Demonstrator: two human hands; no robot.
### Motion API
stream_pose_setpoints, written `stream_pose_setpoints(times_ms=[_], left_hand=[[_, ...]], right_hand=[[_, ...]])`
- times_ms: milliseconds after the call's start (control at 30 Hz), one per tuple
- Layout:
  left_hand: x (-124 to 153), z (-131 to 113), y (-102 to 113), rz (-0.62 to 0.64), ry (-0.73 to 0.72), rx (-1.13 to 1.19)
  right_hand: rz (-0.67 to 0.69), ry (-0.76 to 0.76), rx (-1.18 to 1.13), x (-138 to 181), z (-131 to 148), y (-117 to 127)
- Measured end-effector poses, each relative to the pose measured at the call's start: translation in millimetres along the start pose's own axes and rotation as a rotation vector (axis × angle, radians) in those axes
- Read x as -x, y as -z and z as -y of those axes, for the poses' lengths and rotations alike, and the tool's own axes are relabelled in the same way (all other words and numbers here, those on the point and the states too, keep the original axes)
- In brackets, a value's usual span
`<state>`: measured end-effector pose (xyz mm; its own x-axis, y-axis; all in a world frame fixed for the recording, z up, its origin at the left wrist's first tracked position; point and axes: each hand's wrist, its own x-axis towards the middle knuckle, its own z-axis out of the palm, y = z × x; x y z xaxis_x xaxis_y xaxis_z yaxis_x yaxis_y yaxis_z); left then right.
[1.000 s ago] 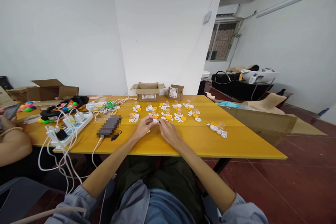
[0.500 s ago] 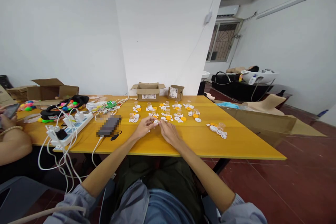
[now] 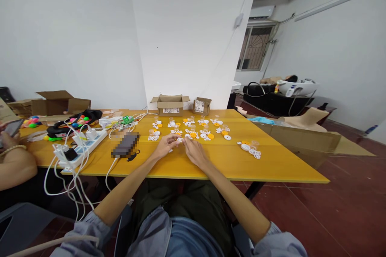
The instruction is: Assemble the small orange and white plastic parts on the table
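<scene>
My left hand (image 3: 165,146) pinches a small white plastic piece with dark holes (image 3: 179,139) between thumb and fingertips, just above the table's front half. My right hand (image 3: 194,151) meets it from the right, its fingers bent together against the piece's edge. Whatever its fingertips may hold is hidden. Beyond both hands lie several small groups of parts: white perforated pieces (image 3: 153,138), yellow rings (image 3: 210,136), white discs (image 3: 227,137) and clear cups (image 3: 193,128). Another such group, with a white round part (image 3: 245,147), lies apart to the right.
Two cardboard boxes, an open one (image 3: 170,106) and a smaller one (image 3: 202,106), stand at the table's back edge. Left lie a dark power bank (image 3: 126,144) and a power strip (image 3: 84,148) with tangled white cables. Another person's arm (image 3: 16,164) rests at far left.
Almost nothing differs. The white piece between my fingertips has turned slightly, and both hands stay in the same place.
</scene>
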<state>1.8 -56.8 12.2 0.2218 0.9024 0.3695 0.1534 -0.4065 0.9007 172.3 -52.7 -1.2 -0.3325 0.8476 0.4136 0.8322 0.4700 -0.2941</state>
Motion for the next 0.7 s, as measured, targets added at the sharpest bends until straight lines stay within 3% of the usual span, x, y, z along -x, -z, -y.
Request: stream_pose_setpoints(times_ms=[700], left_hand=[[-1.5, 3.3, 0.3, 0.042, 0.027, 0.037]], right_hand=[[-0.015, 0.069, -0.102, -2.9, -5.3, 2.8]])
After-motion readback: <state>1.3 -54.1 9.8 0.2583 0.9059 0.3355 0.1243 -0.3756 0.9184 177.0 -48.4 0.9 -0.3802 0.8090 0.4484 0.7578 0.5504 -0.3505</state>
